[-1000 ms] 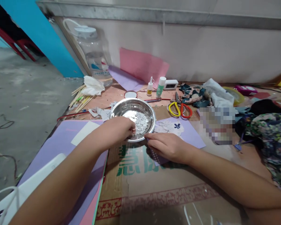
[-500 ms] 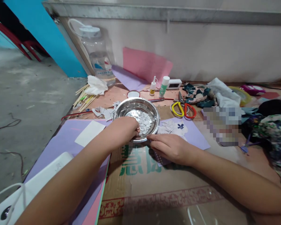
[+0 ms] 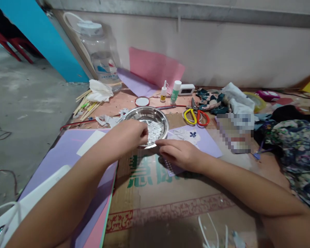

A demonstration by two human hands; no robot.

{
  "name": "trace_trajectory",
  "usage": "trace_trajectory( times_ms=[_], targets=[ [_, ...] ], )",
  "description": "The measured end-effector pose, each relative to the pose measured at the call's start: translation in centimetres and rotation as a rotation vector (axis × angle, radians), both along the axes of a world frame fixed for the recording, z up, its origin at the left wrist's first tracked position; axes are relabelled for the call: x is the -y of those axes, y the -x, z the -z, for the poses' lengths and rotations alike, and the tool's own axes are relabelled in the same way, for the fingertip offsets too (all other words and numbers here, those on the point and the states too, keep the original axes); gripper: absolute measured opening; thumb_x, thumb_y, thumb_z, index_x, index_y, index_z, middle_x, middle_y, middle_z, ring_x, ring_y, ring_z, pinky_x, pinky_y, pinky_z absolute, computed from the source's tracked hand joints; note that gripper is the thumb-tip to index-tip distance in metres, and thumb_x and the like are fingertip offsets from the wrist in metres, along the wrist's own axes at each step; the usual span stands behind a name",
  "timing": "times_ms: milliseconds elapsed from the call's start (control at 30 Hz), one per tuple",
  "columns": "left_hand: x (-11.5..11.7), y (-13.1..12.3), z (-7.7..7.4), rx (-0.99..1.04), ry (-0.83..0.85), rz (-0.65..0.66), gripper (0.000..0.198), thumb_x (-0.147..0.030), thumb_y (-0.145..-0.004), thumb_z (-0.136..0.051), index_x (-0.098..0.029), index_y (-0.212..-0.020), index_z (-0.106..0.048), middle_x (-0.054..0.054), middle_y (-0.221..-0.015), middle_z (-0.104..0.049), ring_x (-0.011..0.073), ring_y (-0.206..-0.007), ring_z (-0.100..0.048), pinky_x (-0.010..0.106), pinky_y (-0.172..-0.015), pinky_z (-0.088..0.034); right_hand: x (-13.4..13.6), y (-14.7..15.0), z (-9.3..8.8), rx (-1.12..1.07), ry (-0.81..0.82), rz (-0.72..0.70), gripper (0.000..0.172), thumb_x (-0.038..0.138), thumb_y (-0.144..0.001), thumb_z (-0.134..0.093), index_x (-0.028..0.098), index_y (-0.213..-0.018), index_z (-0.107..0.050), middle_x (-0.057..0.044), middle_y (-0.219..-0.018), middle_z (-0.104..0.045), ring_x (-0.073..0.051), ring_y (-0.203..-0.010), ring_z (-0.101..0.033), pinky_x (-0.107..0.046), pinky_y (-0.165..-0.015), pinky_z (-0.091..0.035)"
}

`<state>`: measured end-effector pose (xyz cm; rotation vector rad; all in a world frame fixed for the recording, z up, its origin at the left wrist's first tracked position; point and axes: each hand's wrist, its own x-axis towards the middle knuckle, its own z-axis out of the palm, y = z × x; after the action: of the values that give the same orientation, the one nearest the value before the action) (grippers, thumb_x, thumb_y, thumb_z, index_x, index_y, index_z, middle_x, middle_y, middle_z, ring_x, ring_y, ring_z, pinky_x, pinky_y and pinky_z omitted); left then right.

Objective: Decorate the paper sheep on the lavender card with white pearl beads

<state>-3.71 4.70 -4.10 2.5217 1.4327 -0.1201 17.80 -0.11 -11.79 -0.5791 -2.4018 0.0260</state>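
Observation:
A shiny steel bowl [image 3: 136, 115] holding several small pearly beads [image 3: 155, 130] sits on flattened cardboard. My left hand [image 3: 130, 134] hovers over the bowl's near rim, fingers pinched together over the beads; what they pinch is too small to make out. My right hand [image 3: 179, 153] rests just in front of the bowl on a lilac paper sheet [image 3: 209, 144], fingers curled and pressing a small strip of the paper down. A white cut-out with beads and a blue flower [image 3: 192, 136] lies on that sheet.
Yellow and red scissors [image 3: 196, 117], two glue bottles [image 3: 170, 92], a small white lid [image 3: 142, 101], wooden sticks [image 3: 89, 106], a large plastic jar [image 3: 99, 55] and pink paper stand behind the bowl. Fabric scraps [image 3: 297, 144] pile up at the right. Lilac sheets and a white device lie at the left.
My left hand's fingertips have stayed over the beads at the bowl's near rim, shifting slightly. The right hand keeps its place. The view has tilted a little.

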Motion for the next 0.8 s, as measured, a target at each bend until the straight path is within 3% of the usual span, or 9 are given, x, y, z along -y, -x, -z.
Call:
trace_trajectory(
  times_ms=[100,167,267,333,433,567,667,800],
  targets=[
    [1.7,-0.5,-1.7,0.123,0.092,0.022,0.011,-0.026,-0.079,-0.057,-0.021,-0.073,-0.065,-0.001,-0.064,-0.066,0.014,-0.055,-0.054,0.026,-0.055,-0.032,-0.3,-0.5,-1.9,-0.098,0.012,0.036,0.014,0.016,-0.1,-0.048,0.016,-0.099,-0.062,-0.009,-0.104,-0.075,-0.016,-0.09,-0.071,-0.028,-0.075,-0.059],
    [3.2,-1.1,-1.8,0.192,0.168,0.069,0.011,-0.025,-0.08,-0.056,-0.021,-0.075,-0.065,-0.002,-0.064,-0.066,0.0126,-0.054,-0.053,0.026,-0.054,-0.033,-0.2,-1.0,-4.1,-0.125,0.037,0.103,0.014,0.018,-0.1,-0.048,0.019,-0.1,-0.061,-0.005,-0.097,-0.074,-0.015,-0.088,-0.071,-0.028,-0.078,-0.058],
    [4.7,-2.2,-0.4,0.26,0.204,0.104,0.015,-0.026,-0.084,-0.053,-0.02,-0.074,-0.062,-0.001,-0.064,-0.065,0.0124,-0.054,-0.052,0.026,-0.054,-0.033,0.3,-1.6,-7.2,-0.12,0.092,0.188,0.013,0.019,-0.1,-0.05,0.021,-0.095,-0.062,-0.002,-0.091,-0.073,-0.013,-0.079,-0.068,-0.026,-0.076,-0.055],
    [5.1,-2.8,0.9,0.204,0.188,0.076,0.015,-0.024,-0.084,-0.052,-0.019,-0.074,-0.062,0.002,-0.067,-0.066,0.0135,-0.055,-0.053,0.027,-0.055,-0.034,0.9,-1.6,-8.1,-0.11,0.129,0.184,0.013,0.02,-0.099,-0.051,0.02,-0.093,-0.062,-0.001,-0.088,-0.072,-0.012,-0.074,-0.066,-0.024,-0.073,-0.053],
    [5.1,-2.9,2.0,0.095,0.094,0.032,0.018,-0.024,-0.087,-0.051,-0.018,-0.079,-0.066,0.006,-0.073,-0.07,0.0164,-0.06,-0.056,0.028,-0.058,-0.035,1.7,-1.5,-6.7,-0.064,0.209,0.123,0.014,0.021,-0.098,-0.051,0.019,-0.093,-0.064,-0.001,-0.085,-0.072,-0.012,-0.071,-0.064,-0.024,-0.068,-0.051],
    [4.8,-2.2,2.4,0.09,0.001,-0.043,0.021,-0.025,-0.089,-0.05,-0.016,-0.087,-0.069,0.009,-0.078,-0.072,0.0186,-0.064,-0.06,0.029,-0.06,-0.038,2.7,-2.2,-2.5,0.014,0.319,0.108,0.017,0.021,-0.098,-0.049,0.018,-0.094,-0.065,-0.003,-0.085,-0.073,-0.013,-0.074,-0.064,-0.025,-0.068,-0.049],
    [4.7,-2.1,3.2,0.248,0.007,-0.044,0.021,-0.027,-0.089,-0.052,-0.017,-0.093,-0.07,0.006,-0.082,-0.073,0.017,-0.068,-0.062,0.027,-0.064,-0.042,3.2,-3.0,-0.1,0.081,0.37,0.143,0.019,0.02,-0.099,-0.048,0.018,-0.096,-0.066,-0.005,-0.086,-0.073,-0.016,-0.078,-0.065,-0.027,-0.07,-0.05],
    [4.8,-2.6,5.1,0.515,0.054,0.023,0.02,-0.029,-0.089,-0.054,-0.018,-0.095,-0.07,0.003,-0.081,-0.071,0.0146,-0.069,-0.061,0.026,-0.068,-0.046,3.5,-3.6,1.2,0.13,0.377,0.14,0.023,0.024,-0.102,-0.045,0.018,-0.097,-0.067,-0.005,-0.084,-0.073,-0.016,-0.08,-0.065,-0.028,-0.071,-0.05]
  ],
)
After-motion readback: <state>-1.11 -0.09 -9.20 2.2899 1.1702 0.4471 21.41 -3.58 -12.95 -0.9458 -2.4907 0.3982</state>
